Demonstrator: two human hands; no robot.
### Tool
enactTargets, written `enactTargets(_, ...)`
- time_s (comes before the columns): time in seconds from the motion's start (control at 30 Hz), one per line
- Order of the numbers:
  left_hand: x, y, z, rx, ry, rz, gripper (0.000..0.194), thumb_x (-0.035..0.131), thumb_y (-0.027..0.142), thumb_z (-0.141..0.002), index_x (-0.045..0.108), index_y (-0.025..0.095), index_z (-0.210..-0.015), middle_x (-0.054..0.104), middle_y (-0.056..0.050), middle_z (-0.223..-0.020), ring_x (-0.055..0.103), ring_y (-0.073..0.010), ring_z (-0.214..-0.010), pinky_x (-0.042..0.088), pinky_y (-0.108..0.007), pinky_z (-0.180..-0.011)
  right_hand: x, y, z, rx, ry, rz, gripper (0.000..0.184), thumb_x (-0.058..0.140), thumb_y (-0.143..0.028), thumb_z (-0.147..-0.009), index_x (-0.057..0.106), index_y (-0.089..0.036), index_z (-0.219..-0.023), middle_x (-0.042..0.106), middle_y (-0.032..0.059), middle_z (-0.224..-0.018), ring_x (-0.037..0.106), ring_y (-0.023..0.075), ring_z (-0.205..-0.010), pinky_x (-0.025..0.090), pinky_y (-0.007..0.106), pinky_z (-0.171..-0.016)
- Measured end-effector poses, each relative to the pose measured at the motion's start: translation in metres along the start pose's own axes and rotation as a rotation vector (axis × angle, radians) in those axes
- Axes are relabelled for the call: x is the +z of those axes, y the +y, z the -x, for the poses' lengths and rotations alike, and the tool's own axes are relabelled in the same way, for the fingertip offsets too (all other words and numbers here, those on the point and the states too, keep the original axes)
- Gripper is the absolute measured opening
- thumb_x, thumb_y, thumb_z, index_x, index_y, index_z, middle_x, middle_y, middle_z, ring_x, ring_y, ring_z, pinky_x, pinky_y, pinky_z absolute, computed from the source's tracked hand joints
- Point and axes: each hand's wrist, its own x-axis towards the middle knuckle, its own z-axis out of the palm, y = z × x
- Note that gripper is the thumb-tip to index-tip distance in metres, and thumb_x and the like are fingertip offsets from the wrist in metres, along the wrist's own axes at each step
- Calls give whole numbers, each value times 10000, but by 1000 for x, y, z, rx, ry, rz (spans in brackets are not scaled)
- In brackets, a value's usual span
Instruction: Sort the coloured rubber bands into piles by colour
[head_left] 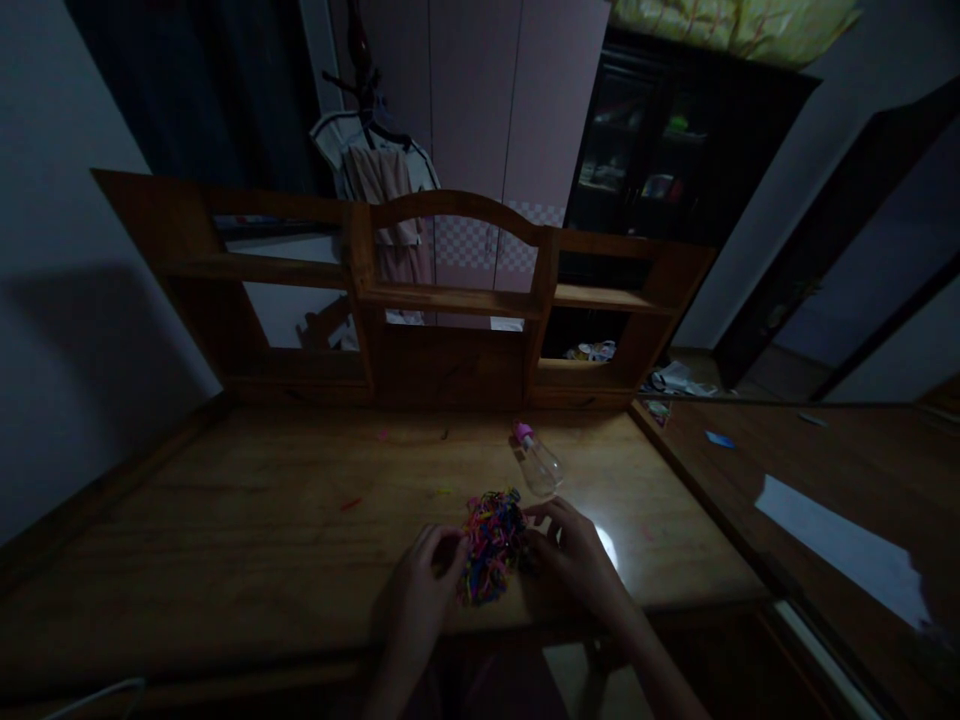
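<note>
A small tangled heap of multicoloured elastic bands (493, 545) lies near the front edge of the wooden desk (285, 510). My left hand (429, 580) is at the heap's left side, its thumb and index finger pinched together on the bands. On the right side, my right hand (574, 550) has curled fingers and thumb at the bands' edge; its fingertips partly blend into the dark heap. Just behind the heap a clear bottle (541, 468) with a pink top (523, 431) lies on its side, touched by neither hand.
A wooden shelf unit (450, 298) rises along the desk's back edge. A red strip (351, 504) and a yellow bit (444, 491) lie left of the heap. At the right, a white paper sheet (840, 545) rests on another wooden surface (720, 480). A white cable (112, 688) is at front left.
</note>
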Motion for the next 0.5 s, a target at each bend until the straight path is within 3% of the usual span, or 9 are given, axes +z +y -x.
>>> enactTargets(0.23, 0, -2, 0, 11, 10, -26, 250, 538, 431, -859, 640, 204, -847, 680, -49, -881, 653, -202, -843, 527, -311, -780, 3, 3, 0, 21, 18, -58, 271, 574, -185, -836, 652, -221, -1093, 636, 35, -958, 568, 129, -698, 469, 245, -633)
enactTargets(0.5, -3, 4, 1, -31, -36, 31, 270, 558, 460, -845, 643, 204, -847, 695, -43, -881, 664, -200, -846, 535, -305, -779, 7, -6, -8, -2, 16, -66, 186, 544, -251, -891, 671, -209, -1020, 635, 28, -910, 564, 122, -661, 446, 242, -612)
